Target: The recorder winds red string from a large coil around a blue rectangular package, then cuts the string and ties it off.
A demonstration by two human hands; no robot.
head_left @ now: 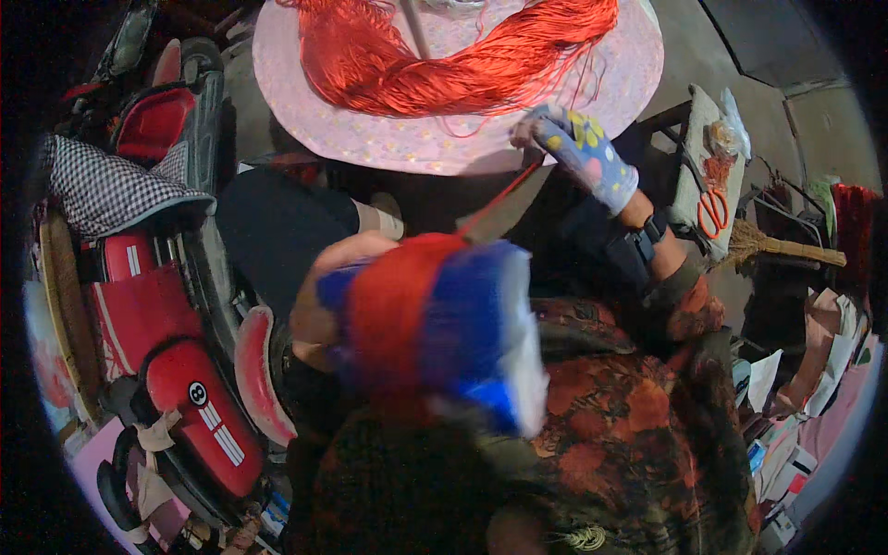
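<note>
Head view: the left hand (319, 310) is wrapped around the far-left end of a blue bundle (472, 319), gripping it in front of the wearer's body; the bundle is motion-blurred, blocky and tilted, with a whitish end face at right; a red wound band (398, 310) encircles its middle, and the lie of the single turns is too blurred to tell.

A red strand (499, 199) leaves the top of the wound band and runs up and right, in a nearly straight line, to the right hand (581, 153); this hand wears a blue glove with yellow and pink patches, its fingers curled together and pinching the strand, though blur hides the exact point of contact; a dark watch (655, 225) sits on the same wrist.

The right hand is just beside the near edge of a round pink worktop (342, 143); on it a red-orange skein (416, 88) lies in a curve, loose threads trailing at its near side; a grey rod (414, 28) stands within the curve.

At right, scissors (712, 213) with orange handles lie on a pale surface, near a straw broom (795, 248); at left, a checked cloth (120, 185) is draped beside a red vehicle (203, 407).
</note>
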